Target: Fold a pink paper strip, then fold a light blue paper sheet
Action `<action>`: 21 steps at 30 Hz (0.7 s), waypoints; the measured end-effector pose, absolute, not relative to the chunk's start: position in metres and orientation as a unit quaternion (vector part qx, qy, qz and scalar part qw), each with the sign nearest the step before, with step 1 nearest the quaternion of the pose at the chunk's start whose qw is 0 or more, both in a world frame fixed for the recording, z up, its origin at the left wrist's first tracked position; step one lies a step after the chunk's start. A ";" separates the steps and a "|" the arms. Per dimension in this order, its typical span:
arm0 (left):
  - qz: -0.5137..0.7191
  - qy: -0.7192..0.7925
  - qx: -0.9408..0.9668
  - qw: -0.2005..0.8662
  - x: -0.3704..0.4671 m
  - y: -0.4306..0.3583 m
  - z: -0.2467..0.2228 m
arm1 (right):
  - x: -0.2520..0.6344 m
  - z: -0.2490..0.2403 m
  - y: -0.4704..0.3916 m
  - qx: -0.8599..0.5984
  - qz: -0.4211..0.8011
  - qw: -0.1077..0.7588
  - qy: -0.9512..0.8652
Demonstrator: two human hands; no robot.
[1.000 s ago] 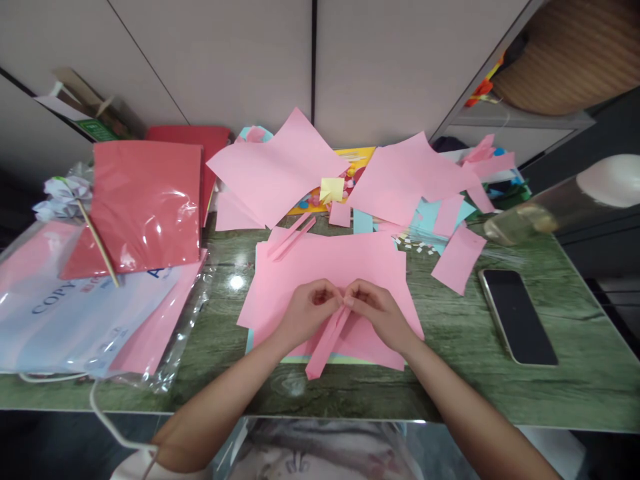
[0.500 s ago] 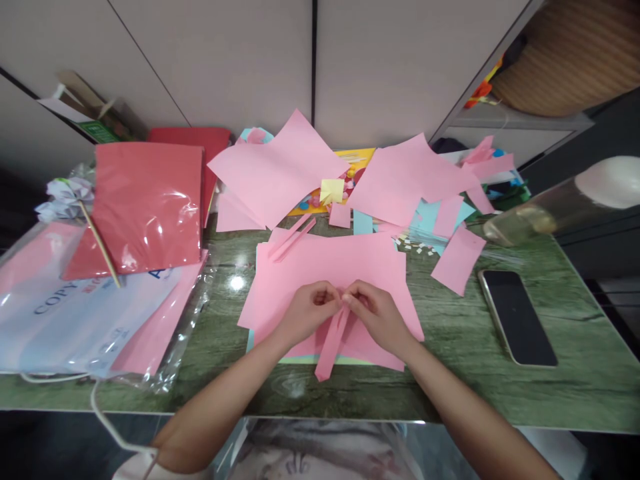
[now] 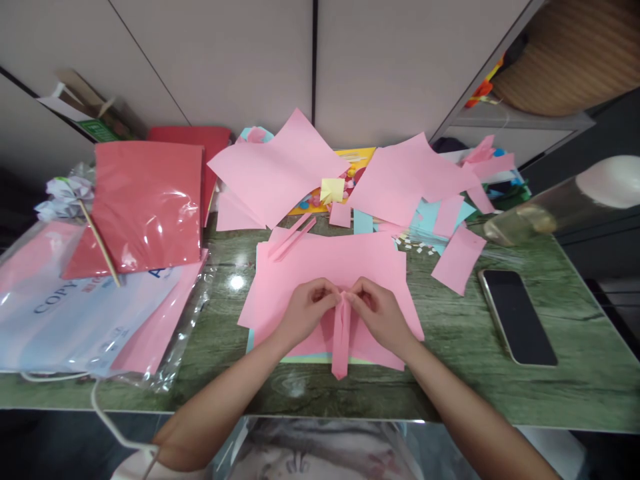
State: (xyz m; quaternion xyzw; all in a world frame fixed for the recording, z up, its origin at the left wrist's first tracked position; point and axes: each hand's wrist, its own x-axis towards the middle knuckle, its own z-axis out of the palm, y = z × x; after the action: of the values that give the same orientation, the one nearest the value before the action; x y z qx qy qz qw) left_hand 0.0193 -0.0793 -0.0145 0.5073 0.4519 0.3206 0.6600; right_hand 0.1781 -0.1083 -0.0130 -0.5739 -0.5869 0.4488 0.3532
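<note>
A narrow folded strip of pink paper (image 3: 341,343) hangs between my hands, its pointed lower end toward me. My left hand (image 3: 313,307) pinches the strip's upper end from the left. From the right, my right hand (image 3: 374,303) pinches that same end, thumb and forefinger closed. Beneath both hands lies a stack of pink paper sheets (image 3: 295,283), with pale blue and green edges peeking out. Two thin folded pink strips (image 3: 293,240) rest at the stack's upper left corner.
A phone (image 3: 517,317) lies on the green table (image 3: 575,373) at right, near a tilted clear bottle (image 3: 555,207). Loose pink sheets (image 3: 285,167) and paper scraps line the back. At left are a red paper pack (image 3: 150,200), a copy-paper bag (image 3: 100,313) and a white cable (image 3: 107,417).
The folded strip's lower end has swung right, so it now points straight toward me. My fingertips have parted slightly at its upper end.
</note>
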 end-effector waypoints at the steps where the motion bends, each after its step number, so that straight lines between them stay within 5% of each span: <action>1: 0.323 0.449 0.513 0.656 0.019 -0.080 -0.016 | 0.178 -0.013 -0.109 -0.578 0.438 0.353 -0.591; 13: 0.349 0.458 0.477 0.664 0.017 -0.077 -0.015 | 0.182 -0.010 -0.104 -0.528 0.530 0.364 -0.555; 21: 0.423 0.472 0.394 0.666 0.015 -0.072 -0.022 | 0.197 -0.007 -0.104 -0.464 0.675 0.233 -0.524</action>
State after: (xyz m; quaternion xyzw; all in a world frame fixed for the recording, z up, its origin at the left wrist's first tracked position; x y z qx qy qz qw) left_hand 0.0145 -0.0722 -0.0218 0.3943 0.4715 0.4225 0.6660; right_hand 0.1973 -0.1042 -0.0065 -0.4639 -0.5242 0.6751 0.2328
